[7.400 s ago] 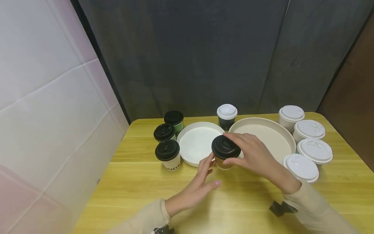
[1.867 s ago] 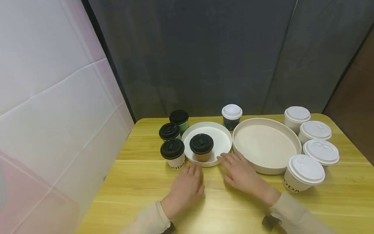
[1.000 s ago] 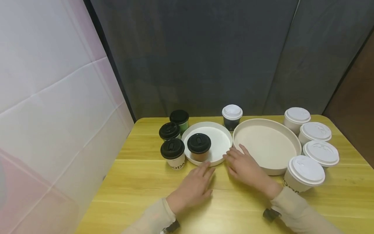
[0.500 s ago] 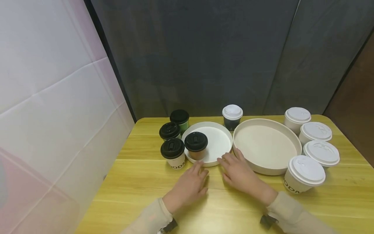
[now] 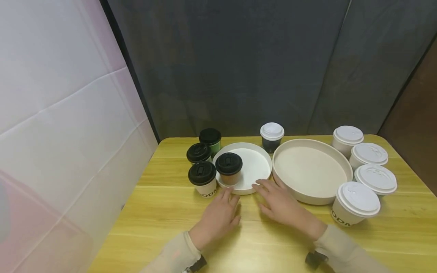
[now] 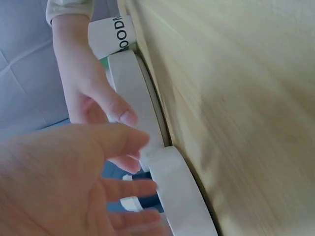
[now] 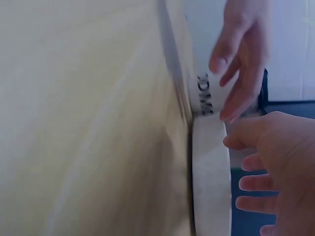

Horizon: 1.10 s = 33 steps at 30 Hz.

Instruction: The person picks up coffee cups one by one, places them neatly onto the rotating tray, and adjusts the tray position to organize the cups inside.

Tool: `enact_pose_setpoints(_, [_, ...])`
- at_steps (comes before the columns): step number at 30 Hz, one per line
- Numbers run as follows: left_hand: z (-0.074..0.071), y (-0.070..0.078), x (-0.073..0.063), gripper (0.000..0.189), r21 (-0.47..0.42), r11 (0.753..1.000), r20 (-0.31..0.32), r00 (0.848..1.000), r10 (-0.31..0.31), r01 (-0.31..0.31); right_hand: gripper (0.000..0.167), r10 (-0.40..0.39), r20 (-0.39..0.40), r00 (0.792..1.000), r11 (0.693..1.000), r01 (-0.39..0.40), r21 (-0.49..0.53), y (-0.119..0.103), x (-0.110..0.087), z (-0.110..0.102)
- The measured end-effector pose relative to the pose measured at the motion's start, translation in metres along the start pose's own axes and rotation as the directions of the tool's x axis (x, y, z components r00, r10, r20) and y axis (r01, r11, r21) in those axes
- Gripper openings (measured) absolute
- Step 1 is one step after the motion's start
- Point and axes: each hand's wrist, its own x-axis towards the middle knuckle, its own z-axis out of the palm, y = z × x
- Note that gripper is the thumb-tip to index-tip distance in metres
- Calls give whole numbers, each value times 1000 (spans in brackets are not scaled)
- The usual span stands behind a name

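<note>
A brown paper coffee cup with a black lid (image 5: pixel 229 167) stands upright in the left part of the round white tray (image 5: pixel 263 172). My left hand (image 5: pixel 218 216) is just in front of that cup, its fingers loosely extended at the tray's front rim. At the rim's front right is my right hand (image 5: pixel 281 204), fingers spread and slightly bent, holding nothing. Whether either hand's fingertips touch the rim I cannot tell. In the left wrist view the left hand (image 6: pixel 74 177) has nothing in its grasp; the right hand (image 7: pixel 280 172) looks equally free in the right wrist view.
A larger beige tray (image 5: pixel 312 170) adjoins the white one on the right. Several black-lidded cups (image 5: pixel 202 178) line the white tray's left side. Several white-lidded cups (image 5: pixel 356 203) curve around the beige tray's right. One dark cup with a white lid (image 5: pixel 271 137) stands behind, between the trays.
Earlier my right hand held the brown cup above the white tray's front right edge. It now stands inside, having shifted left there. Over the last half second both hands barely moved.
</note>
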Motion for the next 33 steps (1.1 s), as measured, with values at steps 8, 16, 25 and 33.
enact_pose_setpoints(8, [7,7,5,67,-13,987,33,987,160,-160,50,30,17,999,997,-28,-66,16,1,-8])
enact_pose_setpoints(16, [12,11,8,69,14,992,82,989,123,-124,49,34,26,999,999,-32,-40,16,-3,-2])
enact_pose_setpoints(25, [8,2,5,62,12,998,45,997,67,-67,57,14,68,998,998,-10,-61,5,-2,1])
enact_pose_setpoints(33, [5,-1,0,60,13,1000,60,998,-1,0,60,-21,70,997,998,25,-58,-9,-2,5])
